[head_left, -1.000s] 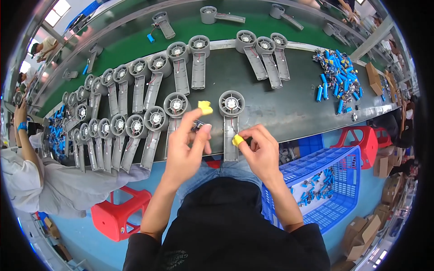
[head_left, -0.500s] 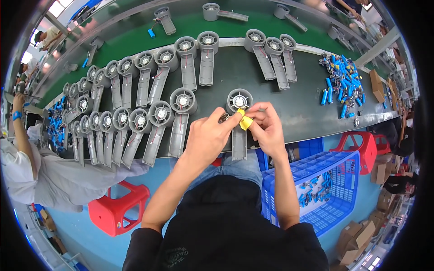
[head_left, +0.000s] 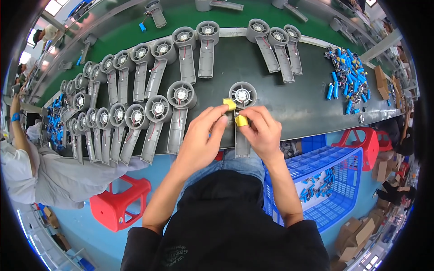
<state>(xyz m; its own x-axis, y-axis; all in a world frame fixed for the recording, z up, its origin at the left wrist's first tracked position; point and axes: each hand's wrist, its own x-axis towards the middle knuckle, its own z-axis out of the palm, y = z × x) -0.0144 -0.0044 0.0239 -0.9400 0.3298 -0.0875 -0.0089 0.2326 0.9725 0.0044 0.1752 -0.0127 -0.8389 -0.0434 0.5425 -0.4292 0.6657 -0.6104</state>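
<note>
A grey handheld fan housing lies in front of me, its round fan head away from me and its open handle toward me. My left hand is at the handle's left, index finger stretched toward the fan head. A yellow cover sits on that fingertip. Between its thumb and fingers shows a bit of a blue battery, mostly hidden. Over the upper handle my right hand pinches, with another yellow cover at its fingertips; whatever is in the pinch is too small to make out.
Rows of similar grey fan housings fill the left of the dark table. Blue batteries with small boards lie heaped at right. A blue crate stands below, near red stools. A co-worker's arm is at left.
My hands, together at the top of the handle before, have drawn apart. The left has shifted left and opened its thumb from its index finger; the right has moved slightly toward me.
</note>
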